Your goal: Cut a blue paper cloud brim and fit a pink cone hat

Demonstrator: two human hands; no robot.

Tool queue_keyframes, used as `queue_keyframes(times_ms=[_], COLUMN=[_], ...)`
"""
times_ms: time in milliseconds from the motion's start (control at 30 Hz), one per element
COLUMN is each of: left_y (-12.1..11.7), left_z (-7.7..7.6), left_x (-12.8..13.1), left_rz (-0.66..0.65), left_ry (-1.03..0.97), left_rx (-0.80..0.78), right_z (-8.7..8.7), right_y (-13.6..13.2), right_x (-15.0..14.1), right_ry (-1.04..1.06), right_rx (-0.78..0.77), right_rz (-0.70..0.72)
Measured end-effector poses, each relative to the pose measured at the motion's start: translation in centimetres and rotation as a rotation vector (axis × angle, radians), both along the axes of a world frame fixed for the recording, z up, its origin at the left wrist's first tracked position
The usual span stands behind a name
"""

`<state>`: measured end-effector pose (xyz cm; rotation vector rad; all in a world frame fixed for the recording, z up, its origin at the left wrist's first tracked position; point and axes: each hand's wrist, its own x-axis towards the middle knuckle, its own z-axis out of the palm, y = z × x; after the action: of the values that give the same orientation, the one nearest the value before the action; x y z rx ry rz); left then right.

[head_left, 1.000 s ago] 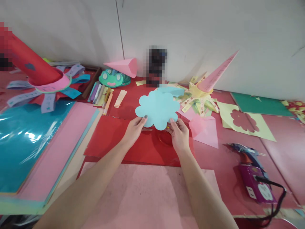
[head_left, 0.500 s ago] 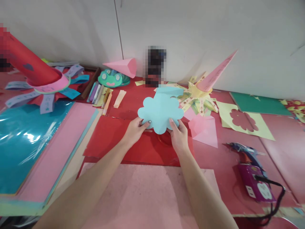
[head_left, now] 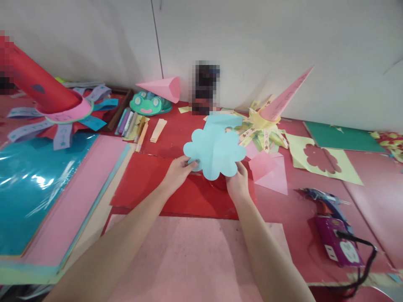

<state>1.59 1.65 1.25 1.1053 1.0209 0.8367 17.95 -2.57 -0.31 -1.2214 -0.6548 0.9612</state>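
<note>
A light blue paper flower with rounded petals is held up above a red sheet, its flat face toward me. My left hand pinches its lower left petal, thumb in front and fingers behind. At the lower right, my right hand grips the flower from behind; its curled fingers show partly, and its thumb is hidden by the paper. Behind the flower lies a light blue paper piece. Just right of my right hand are folded pink paper pieces.
A glue gun and a purple power box with a black cord lie right. A pink cone on yellow strips stands behind. Left are markers, a green frog cutout, a red paper tube and stacked sheets.
The paper flower has shifted slightly right and down and turned a little. My right thumb has gone from its front face to behind it. My left hand keeps its pinch.
</note>
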Motion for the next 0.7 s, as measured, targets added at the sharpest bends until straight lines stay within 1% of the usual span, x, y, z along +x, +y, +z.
queue_keyframes(times_ms=[67, 133, 200, 333, 433, 567, 633, 700], left_y=[0.0, 0.0, 0.0, -0.1, -0.1, 0.0, 0.0, -0.1], left_z=[-0.3, -0.6, -0.5, 0.2, 0.5, -0.3, -0.7, -0.8], left_x=[0.0, 0.0, -0.1, 0.0, 0.2, 0.1, 0.0, -0.1], left_rz=[-0.061, -0.123, -0.168, -0.204, -0.212, -0.124, -0.142, -0.176], left_ry=[0.036, 0.073, 0.113, 0.171, 0.139, -0.013, -0.1, -0.09], left_rx=[0.05, 0.112, 0.154, 0.179, 0.159, 0.079, 0.022, 0.055], right_z=[0.1, 0.5, 0.8, 0.9, 0.7, 0.7, 0.7, 0.8], right_y=[-0.1, -0.2, -0.2, -0.2, -0.3, -0.2, -0.2, -0.2], right_x=[-0.2, -0.4, -0.6, -0.5, -0.5, -0.6, -0.7, -0.7], right_ry=[-0.081, -0.086, -0.087, -0.153, -0.151, -0.095, -0.074, -0.066], right_rx=[0.031, 0.025, 0.007, -0.02, -0.028, -0.035, -0.04, -0.045], right_rz=[0.066, 0.136, 0.172, 0.168, 0.164, 0.123, 0.088, 0.07])
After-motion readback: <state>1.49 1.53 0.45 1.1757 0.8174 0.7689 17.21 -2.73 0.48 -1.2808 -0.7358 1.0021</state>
